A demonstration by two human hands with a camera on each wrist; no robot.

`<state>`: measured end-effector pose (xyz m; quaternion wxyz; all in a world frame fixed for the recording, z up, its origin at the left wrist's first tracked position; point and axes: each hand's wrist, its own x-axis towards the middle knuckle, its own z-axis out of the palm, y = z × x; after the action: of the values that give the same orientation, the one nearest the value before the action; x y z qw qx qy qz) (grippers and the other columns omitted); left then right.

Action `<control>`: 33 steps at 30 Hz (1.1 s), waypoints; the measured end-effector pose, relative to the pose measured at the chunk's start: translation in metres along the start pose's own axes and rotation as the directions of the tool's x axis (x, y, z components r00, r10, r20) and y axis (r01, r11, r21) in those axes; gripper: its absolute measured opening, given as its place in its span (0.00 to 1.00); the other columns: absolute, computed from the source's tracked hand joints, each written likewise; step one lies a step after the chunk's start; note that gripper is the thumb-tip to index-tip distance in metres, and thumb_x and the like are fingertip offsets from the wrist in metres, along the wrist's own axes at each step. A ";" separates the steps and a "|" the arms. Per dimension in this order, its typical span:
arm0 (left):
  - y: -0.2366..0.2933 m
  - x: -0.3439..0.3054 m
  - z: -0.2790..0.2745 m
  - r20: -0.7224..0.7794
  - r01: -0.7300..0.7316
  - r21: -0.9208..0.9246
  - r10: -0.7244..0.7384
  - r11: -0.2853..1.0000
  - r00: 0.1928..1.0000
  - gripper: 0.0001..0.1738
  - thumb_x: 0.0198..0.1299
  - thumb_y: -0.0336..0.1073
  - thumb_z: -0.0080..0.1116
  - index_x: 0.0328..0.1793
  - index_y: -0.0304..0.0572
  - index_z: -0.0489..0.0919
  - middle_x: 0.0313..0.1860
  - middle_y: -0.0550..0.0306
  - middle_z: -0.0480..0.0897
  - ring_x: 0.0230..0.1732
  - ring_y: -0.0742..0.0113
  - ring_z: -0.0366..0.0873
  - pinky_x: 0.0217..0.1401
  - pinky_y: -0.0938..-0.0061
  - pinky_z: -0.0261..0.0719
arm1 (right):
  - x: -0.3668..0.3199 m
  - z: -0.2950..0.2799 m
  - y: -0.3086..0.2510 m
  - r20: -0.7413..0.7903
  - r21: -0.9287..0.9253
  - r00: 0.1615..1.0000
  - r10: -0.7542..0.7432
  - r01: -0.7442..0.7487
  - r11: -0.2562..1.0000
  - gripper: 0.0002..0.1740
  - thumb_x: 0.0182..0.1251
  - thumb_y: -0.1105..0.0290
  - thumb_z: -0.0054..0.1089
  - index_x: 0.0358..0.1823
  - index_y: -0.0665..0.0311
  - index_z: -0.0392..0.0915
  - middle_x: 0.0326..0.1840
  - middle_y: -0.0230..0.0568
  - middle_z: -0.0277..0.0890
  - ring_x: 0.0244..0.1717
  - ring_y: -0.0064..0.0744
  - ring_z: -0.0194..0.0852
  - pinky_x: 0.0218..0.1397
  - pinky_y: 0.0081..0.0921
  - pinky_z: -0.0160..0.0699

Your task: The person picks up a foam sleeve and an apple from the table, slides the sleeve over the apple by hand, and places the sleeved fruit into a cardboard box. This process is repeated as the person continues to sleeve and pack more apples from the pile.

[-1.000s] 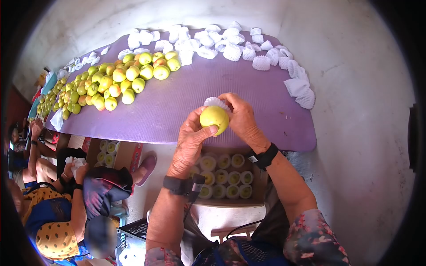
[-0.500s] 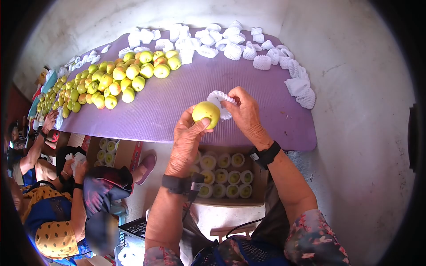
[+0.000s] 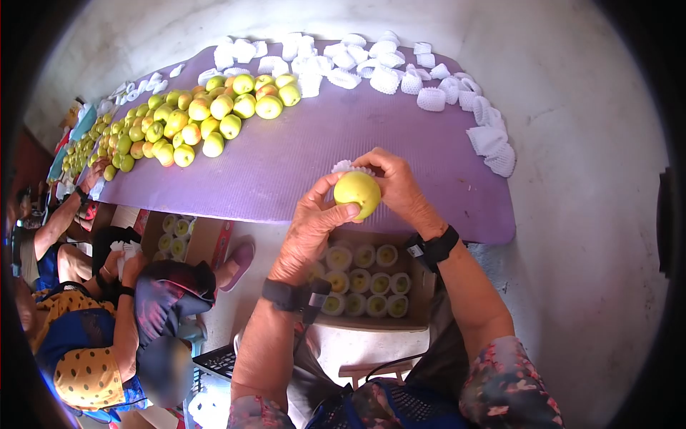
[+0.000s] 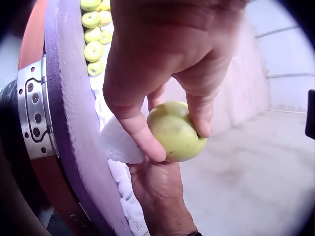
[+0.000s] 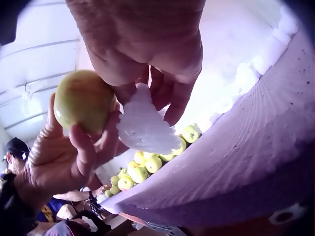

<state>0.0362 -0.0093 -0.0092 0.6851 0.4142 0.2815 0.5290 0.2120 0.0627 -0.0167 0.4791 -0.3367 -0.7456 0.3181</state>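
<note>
A yellow-green apple [image 3: 357, 194] is held up over the front edge of the purple-covered table by my left hand [image 3: 309, 223], thumb on its near side and fingers round the back. Right beside it, my right hand [image 3: 401, 191] pinches a white foam net sleeve [image 5: 145, 125]. In the head view the sleeve shows behind the apple, partly hidden by it. The right wrist view has the sleeve hanging from the fingertips, spread wide at its lower end. Seen from the left wrist, the apple [image 4: 177, 140] is bare, with the sleeve at its left.
Loose apples [image 3: 175, 125] lie heaped on the table's left. White foam sleeves [image 3: 386, 80] are scattered along the back and right edges. Below the front edge is a cardboard box [image 3: 421, 314] of sleeved apples. At the left sits another person [image 3: 86, 372]; a second box [image 3: 207, 243] is nearby.
The apple and sleeve were apart half a second ago, with the sleeve held open to the right; now they are together. At the far left, another person's hand has reached to the apple heap.
</note>
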 end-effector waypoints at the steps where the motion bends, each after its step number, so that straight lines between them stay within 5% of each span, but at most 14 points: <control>1: 0.002 -0.001 -0.002 -0.023 0.012 0.023 -0.011 1.000 1.000 0.32 0.53 0.33 0.71 0.64 0.38 0.72 0.54 0.56 0.77 0.50 0.66 0.79 0.52 0.69 0.83 | 0.000 0.001 0.001 -0.009 0.054 1.000 0.021 -0.020 0.998 0.09 0.55 0.77 0.66 0.38 0.67 0.81 0.33 0.39 0.77 0.33 0.31 0.76 0.37 0.26 0.76; 12: -0.006 0.005 -0.013 -0.310 0.094 0.375 0.029 0.922 0.950 0.34 0.48 0.36 0.76 0.61 0.35 0.75 0.45 0.55 0.82 0.46 0.69 0.79 0.52 0.76 0.76 | -0.002 -0.001 -0.017 -0.022 -0.217 0.999 0.028 -0.032 0.976 0.07 0.57 0.80 0.62 0.38 0.67 0.81 0.33 0.43 0.77 0.32 0.35 0.77 0.36 0.29 0.76; 18: -0.017 0.009 -0.015 -0.304 -0.006 0.558 0.211 0.830 0.929 0.35 0.45 0.37 0.78 0.61 0.34 0.77 0.46 0.56 0.83 0.49 0.66 0.78 0.57 0.72 0.75 | -0.006 -0.002 -0.015 -0.052 -0.195 0.996 0.068 -0.077 0.978 0.07 0.56 0.80 0.59 0.37 0.68 0.81 0.32 0.43 0.77 0.31 0.35 0.76 0.35 0.28 0.76; 21: -0.019 0.010 -0.017 -0.286 -0.001 0.570 0.199 0.822 0.937 0.37 0.42 0.38 0.79 0.60 0.35 0.78 0.56 0.49 0.75 0.52 0.61 0.77 0.54 0.71 0.78 | -0.008 -0.004 -0.012 -0.065 -0.083 0.990 0.123 -0.128 0.988 0.07 0.55 0.78 0.60 0.37 0.68 0.81 0.31 0.42 0.77 0.31 0.31 0.75 0.35 0.26 0.76; 25: -0.012 0.005 -0.010 -0.208 -0.009 0.703 0.217 0.711 0.954 0.36 0.42 0.37 0.79 0.60 0.37 0.77 0.55 0.50 0.74 0.52 0.59 0.77 0.54 0.68 0.80 | -0.010 -0.006 -0.019 -0.071 0.029 0.989 0.128 -0.126 0.992 0.07 0.54 0.78 0.61 0.36 0.68 0.81 0.30 0.39 0.76 0.30 0.26 0.74 0.34 0.25 0.74; 33: -0.009 0.004 0.002 -0.338 0.111 0.805 0.298 0.582 0.893 0.35 0.42 0.38 0.78 0.57 0.37 0.77 0.53 0.46 0.73 0.49 0.59 0.77 0.53 0.67 0.80 | -0.009 -0.007 -0.037 0.025 -0.171 1.000 0.017 -0.012 0.985 0.09 0.54 0.78 0.62 0.38 0.67 0.79 0.31 0.41 0.76 0.30 0.32 0.75 0.34 0.28 0.75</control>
<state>0.0437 -0.0067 -0.0154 0.3095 0.5634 0.6141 0.4579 0.2138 0.0357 0.0106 0.4365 -0.3777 -0.7738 0.2608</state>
